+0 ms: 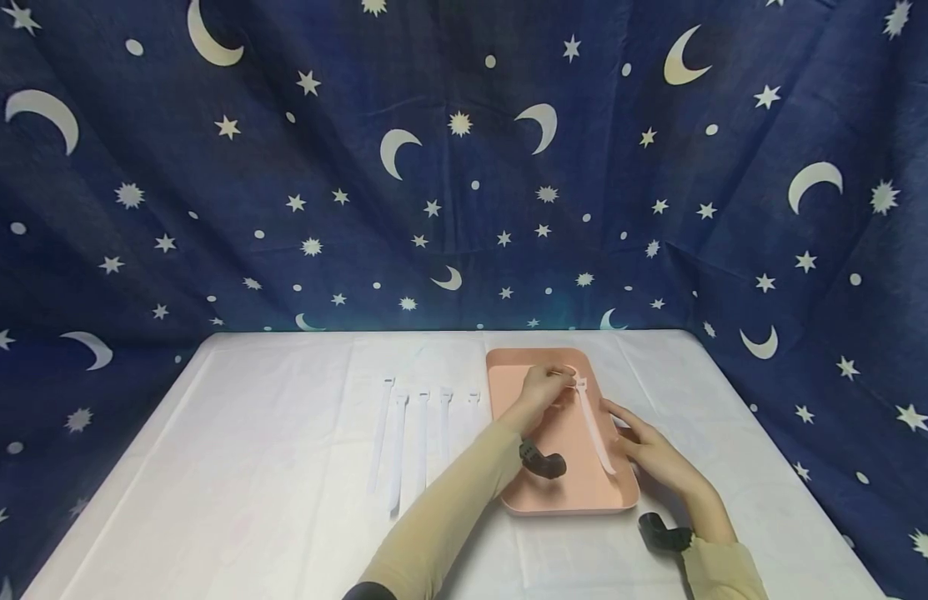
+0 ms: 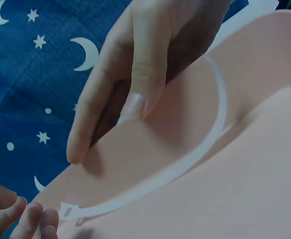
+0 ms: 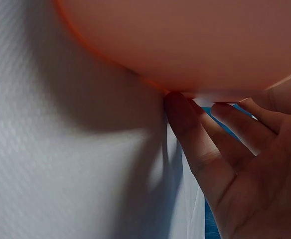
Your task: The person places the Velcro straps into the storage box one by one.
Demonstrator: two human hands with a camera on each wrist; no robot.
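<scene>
"Where's the white strap (image 1: pixel 594 429)?"
"In the tray (image 1: pixel 561 497), three o'clock, seemingly being placed! Left hand (image 1: pixel 544 385) loose beside it, right hand (image 1: pixel 654 454) relaxed against the tray."
"Next?"
"Probably calls for nine o'clock's straps (image 1: pixel 398 454)!"

Backdrop: dark blue fabric curtain (image 1: pixel 426 75), lightly creased, printed with pale crescent moons (image 1: pixel 549 127), stars (image 1: pixel 308 83) and dots (image 1: pixel 489 62). Furniture: white-covered table (image 1: pixel 208 467) before it, rounded far corners. Lighting: soft.

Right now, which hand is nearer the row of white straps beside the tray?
The left hand: it is over the pink tray, right of the white straps. The right hand is at the tray's right side, farther off.
</scene>
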